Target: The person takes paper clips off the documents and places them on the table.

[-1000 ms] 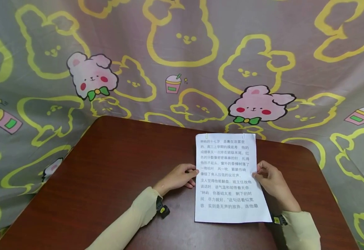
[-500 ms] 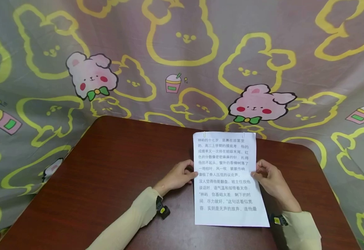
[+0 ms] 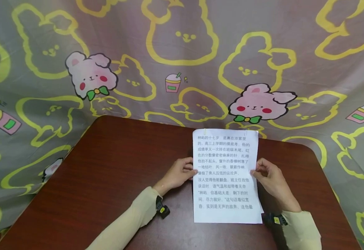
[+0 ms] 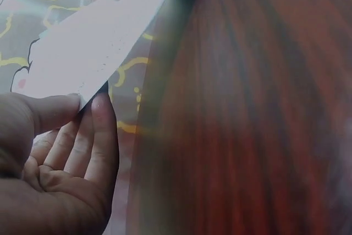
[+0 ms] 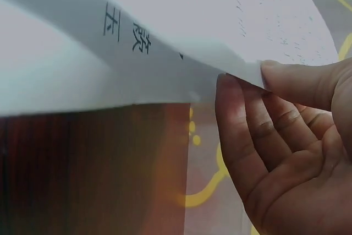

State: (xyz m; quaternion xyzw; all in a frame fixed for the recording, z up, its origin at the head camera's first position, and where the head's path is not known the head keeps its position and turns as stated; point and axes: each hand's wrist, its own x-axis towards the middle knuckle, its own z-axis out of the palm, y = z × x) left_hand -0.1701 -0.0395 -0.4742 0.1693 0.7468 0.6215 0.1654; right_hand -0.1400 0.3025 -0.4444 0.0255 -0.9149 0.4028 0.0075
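Observation:
Printed sheets of paper point(image 3: 222, 177), covered in lines of Chinese text, are held up over the table between my two hands. Two clips, a yellow paper clip point(image 3: 205, 131) and a pale one, sit on the top edge. My left hand point(image 3: 179, 172) pinches the left edge, its thumb on the front and fingers behind, as the left wrist view shows. My right hand point(image 3: 270, 177) pinches the right edge the same way. In the right wrist view the front sheet point(image 5: 181, 20) bows away from a sheet behind it point(image 5: 126, 70), where a few large characters show.
The brown wooden table point(image 3: 122, 166) spreads under the hands and paper. A curtain point(image 3: 132, 41) printed with bears, rabbits and drink cups hangs behind and on both sides. A black band with a small device point(image 3: 162, 208) is on the left wrist; another point(image 3: 277, 219) is on the right.
The paper has tilted slightly and its top edge has risen a little. The lower right corner of the front sheet has shifted left, baring a sheet's edge behind it. Both hands keep their grip.

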